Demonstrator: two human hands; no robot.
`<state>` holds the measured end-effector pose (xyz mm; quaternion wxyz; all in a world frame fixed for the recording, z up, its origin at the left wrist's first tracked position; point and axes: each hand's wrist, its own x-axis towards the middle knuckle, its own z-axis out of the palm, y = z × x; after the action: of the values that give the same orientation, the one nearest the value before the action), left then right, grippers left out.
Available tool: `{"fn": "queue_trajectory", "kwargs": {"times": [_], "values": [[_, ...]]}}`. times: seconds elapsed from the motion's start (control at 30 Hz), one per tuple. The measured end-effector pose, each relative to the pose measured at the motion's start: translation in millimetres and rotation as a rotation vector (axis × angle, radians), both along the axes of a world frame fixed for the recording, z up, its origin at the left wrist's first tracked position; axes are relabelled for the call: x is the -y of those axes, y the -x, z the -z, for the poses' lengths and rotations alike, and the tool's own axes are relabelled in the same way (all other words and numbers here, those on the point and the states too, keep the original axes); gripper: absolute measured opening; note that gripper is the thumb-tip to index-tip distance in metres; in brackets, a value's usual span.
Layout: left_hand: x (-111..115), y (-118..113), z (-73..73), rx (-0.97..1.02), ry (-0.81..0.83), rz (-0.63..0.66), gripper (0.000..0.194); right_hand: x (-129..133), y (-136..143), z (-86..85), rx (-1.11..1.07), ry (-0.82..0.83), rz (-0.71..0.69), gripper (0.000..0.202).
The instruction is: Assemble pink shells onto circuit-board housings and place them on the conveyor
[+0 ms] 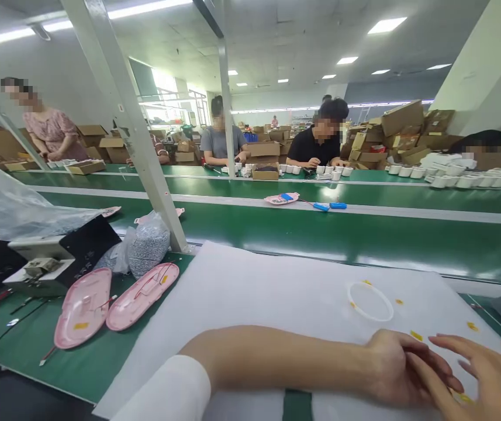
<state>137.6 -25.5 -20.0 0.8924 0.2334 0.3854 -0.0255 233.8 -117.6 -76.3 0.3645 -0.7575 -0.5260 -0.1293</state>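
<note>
My left hand [401, 368] reaches across from the left, low over the white sheet [268, 286], with its fingers curled inward. Whatever they may hold is hidden. Close against it on the right is my right hand [491, 374], its fingers apart and nothing visible in them. The hands overlap at the fingers. Just beyond them lies a translucent white ring [370, 301]. Small yellow tape pieces [416, 336] are scattered around the ring and hands.
To the left lie two pink plastic shells [142, 297] with thin wires, near a clear bag of small parts [148, 242] and a black-and-white device [44, 266]. A metal post [131, 117] rises there. Past the sheet runs a green conveyor [250, 225] carrying blue cells [338, 206]. Co-workers sit opposite.
</note>
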Motion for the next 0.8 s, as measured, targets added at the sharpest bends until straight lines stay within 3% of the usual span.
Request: {"fn": "queue_trajectory", "kwargs": {"times": [0.07, 0.13, 0.23, 0.33, 0.4, 0.53, 0.6, 0.7, 0.8], "values": [[-2.2, 0.4, 3.6, 0.095, -0.032, 0.008, 0.044, -10.3, -2.4, -14.3, -0.298, 0.144, 0.097, 0.056], [-5.2, 2.1, 6.7, 0.237, -0.153, 0.016, 0.032, -19.2, -6.2, -27.4, -0.550, 0.236, 0.094, 0.065], [-4.6, 7.4, 4.2, 0.347, -0.493, 0.051, 0.018, -19.5, -4.4, -43.8, -0.684, 0.176, 0.019, 0.060], [3.3, 13.1, -1.7, 0.390, -0.845, 0.099, 0.019, -4.1, 11.8, -57.1, -0.735, 0.071, -0.100, 0.049], [7.0, 13.2, -1.0, 0.467, -0.891, 0.131, 0.027, 5.0, 22.6, -61.7, -0.786, 0.027, -0.147, 0.047], [7.8, 10.6, 4.7, 0.438, -1.311, 0.053, 0.040, 25.7, 24.0, -60.4, -0.889, -0.111, -0.059, 0.048], [4.7, 13.9, 0.5, 0.362, -1.436, 0.016, 0.040, 46.0, 17.6, -55.9, -0.918, -0.238, 0.017, 0.043], [-5.0, 13.1, -19.2, 0.297, -1.565, 0.065, 0.036, 85.5, 4.0, -42.8, -0.964, -0.444, 0.122, 0.036], [-16.3, -15.2, -40.3, 0.326, -1.776, 0.184, 0.022, 121.1, -8.9, -26.6, -1.008, -0.594, 0.191, 0.038]]}}
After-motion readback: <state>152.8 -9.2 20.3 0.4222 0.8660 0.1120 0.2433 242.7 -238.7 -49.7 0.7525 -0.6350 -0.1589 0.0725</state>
